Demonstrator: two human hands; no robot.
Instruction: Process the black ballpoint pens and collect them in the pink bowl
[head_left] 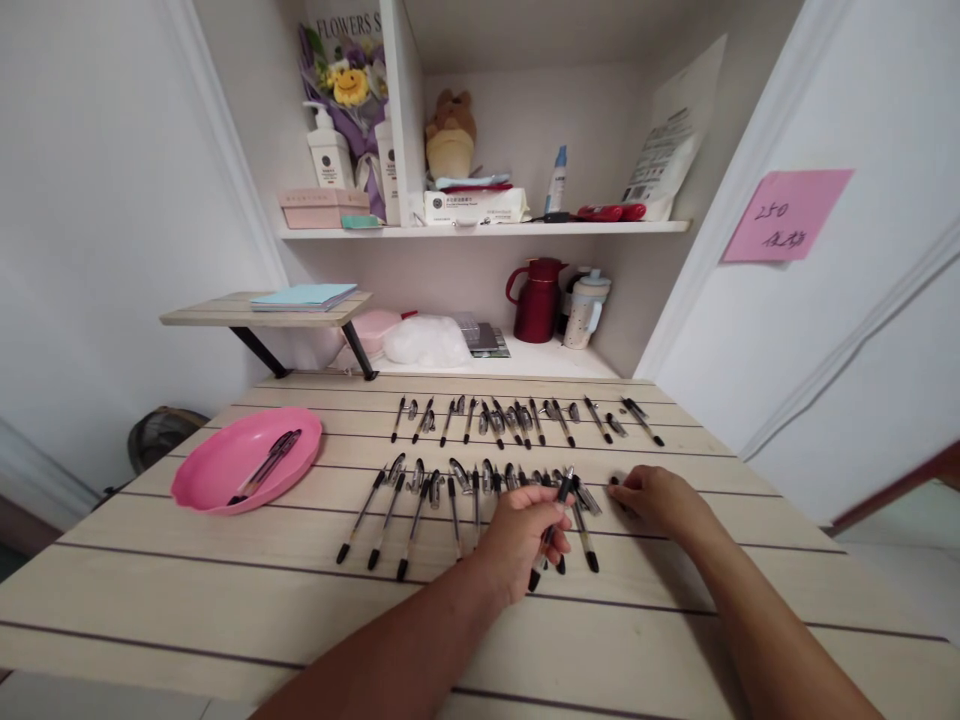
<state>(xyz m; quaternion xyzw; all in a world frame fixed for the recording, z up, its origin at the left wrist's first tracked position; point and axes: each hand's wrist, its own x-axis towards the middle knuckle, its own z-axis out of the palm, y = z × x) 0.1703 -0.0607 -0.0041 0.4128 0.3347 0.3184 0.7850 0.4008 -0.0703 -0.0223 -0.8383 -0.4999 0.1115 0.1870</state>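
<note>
My left hand (521,530) grips an uncapped pen (566,490), its tip pointing up and away from me and its black end near the table. To the right, my right hand (656,500) is closed at the tabletop, fingertips on a small dark piece (616,482) that looks like a pen cap, mostly hidden by the fingers. Around and behind my left hand lies a near row of uncapped pens (386,535), with loose clear caps (460,475) by their tips. A far row of pens (598,420) and caps lies beyond.
A pink tray (191,490) at the left holds several capped pens (270,465). A small raised shelf (217,312) with blue paper (304,297) stands behind it. At the back are a red jug (538,300), a tumbler (586,310) and a plastic bag (427,342).
</note>
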